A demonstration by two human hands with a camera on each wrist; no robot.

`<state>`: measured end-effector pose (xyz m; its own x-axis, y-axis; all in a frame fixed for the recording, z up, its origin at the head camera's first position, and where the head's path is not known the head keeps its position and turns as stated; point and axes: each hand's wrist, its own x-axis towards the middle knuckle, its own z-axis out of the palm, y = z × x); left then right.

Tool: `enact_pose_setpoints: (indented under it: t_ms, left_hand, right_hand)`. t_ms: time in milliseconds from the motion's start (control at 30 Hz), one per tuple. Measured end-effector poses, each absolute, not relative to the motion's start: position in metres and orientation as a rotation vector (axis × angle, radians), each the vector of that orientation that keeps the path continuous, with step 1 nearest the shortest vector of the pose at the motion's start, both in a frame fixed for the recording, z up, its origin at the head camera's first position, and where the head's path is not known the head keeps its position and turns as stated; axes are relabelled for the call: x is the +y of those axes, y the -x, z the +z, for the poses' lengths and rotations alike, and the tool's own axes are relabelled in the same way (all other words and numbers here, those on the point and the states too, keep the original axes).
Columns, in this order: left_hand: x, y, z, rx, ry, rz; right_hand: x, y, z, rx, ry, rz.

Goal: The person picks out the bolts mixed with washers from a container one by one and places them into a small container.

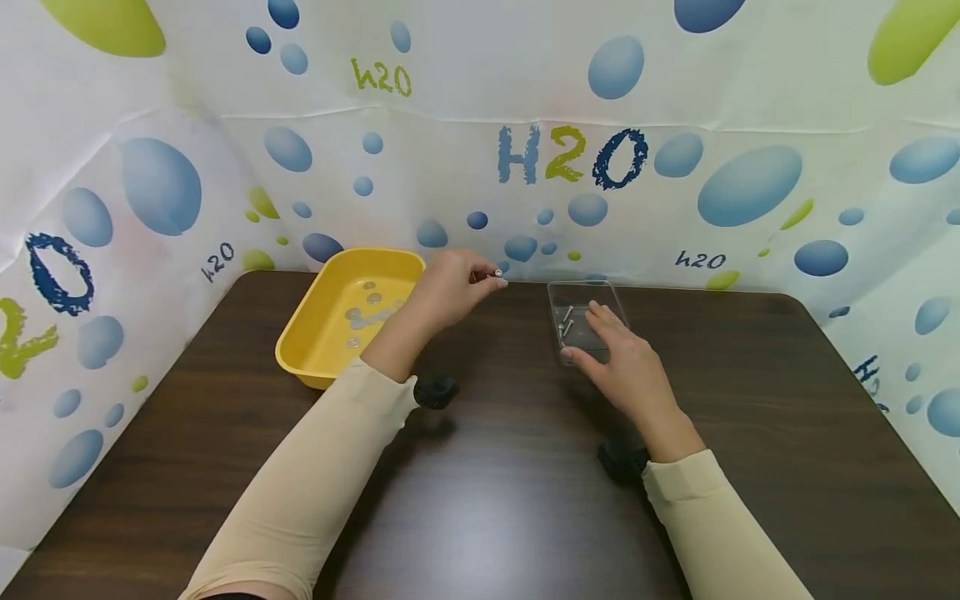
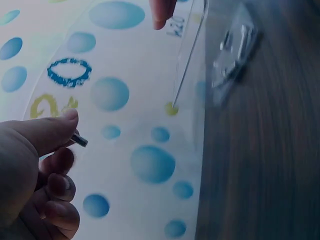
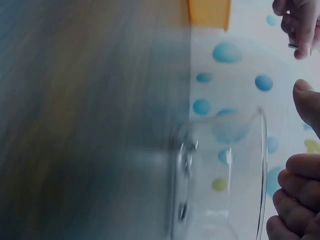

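My left hand [image 1: 447,287] is raised between a yellow tub [image 1: 296,367] and a clear plastic box [image 1: 588,284]. Its thumb and forefinger pinch a small metal screw [image 1: 498,272]; the shank end pokes out past the thumb in the left wrist view, and the rest is hidden by the fingers. Over the right side of the clear box hovers my right hand [image 1: 632,367], thumb spread apart from relaxed fingers, with nothing in its grasp. Inside that box lie several metal screws [image 1: 567,328]. Flat, round silvery pieces [image 1: 353,342] are scattered across the tub's floor.
A dark wooden table [image 1: 480,500] carries both containers near its back edge. Behind it hangs a white backdrop [image 1: 465,92] with blue and green spots and lettering. Small black devices [image 1: 437,392] sit on both wrists.
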<state>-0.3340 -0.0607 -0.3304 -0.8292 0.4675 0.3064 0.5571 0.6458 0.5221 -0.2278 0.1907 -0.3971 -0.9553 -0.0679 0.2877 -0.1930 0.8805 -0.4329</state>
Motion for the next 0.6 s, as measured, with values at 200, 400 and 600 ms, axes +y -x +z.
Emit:
enact_pose_setpoints:
  t_ms: [200, 400, 600]
  left_hand:
    - [-0.029, 0.331, -0.344, -2.677, 0.87, -1.135]
    - [0.0, 0.326, -0.357, -2.664, 0.897, -1.31]
    - [0.025, 0.324, -0.376, -2.687, 0.963, -1.359]
  right_hand:
    - [0.216, 0.222, -0.399, -2.812, -0.118, 0.685]
    - [0.241, 0.223, -0.4, -2.838, -0.036, 0.701]
    - [0.252, 0.228, -0.405, -2.876, -0.013, 0.719]
